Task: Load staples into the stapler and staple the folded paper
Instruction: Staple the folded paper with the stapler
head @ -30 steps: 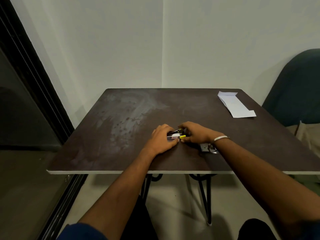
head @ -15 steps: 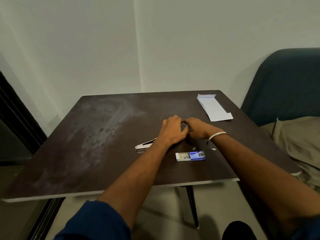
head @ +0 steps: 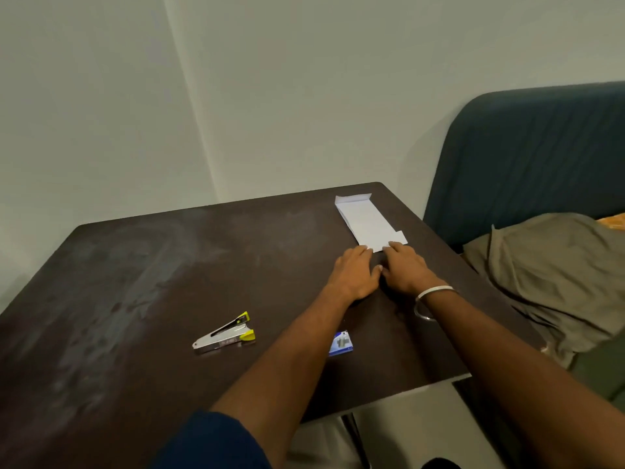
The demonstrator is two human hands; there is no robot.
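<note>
Both hands have left the stapler and travelled across the counter [head: 135, 299] to the folded paper [head: 367, 221], which lay untouched at the far right corner a second ago. That paper is where it was, flat near the far right edge, and now the left hand [head: 353, 274] and the right hand [head: 404, 269] sit side by side at its near end, fingertips just touching or overlapping its edge. I see both hands spread fairly flat and holding nothing; no pinch on the sheet is formed yet.

Behind them, well apart, the stapler [head: 225, 335] lies alone on its side toward the near left, its yellow-tipped arms slightly parted. I cannot tell from here whether staples sit in its channel. The blue staple box [head: 341, 343] rests near my left forearm, partly hidden by it.

My judgement: loading looks finished or set aside, and fetching the paper is the step in hand. Bringing paper and stapler together and pressing a staple through remain undone.
</note>
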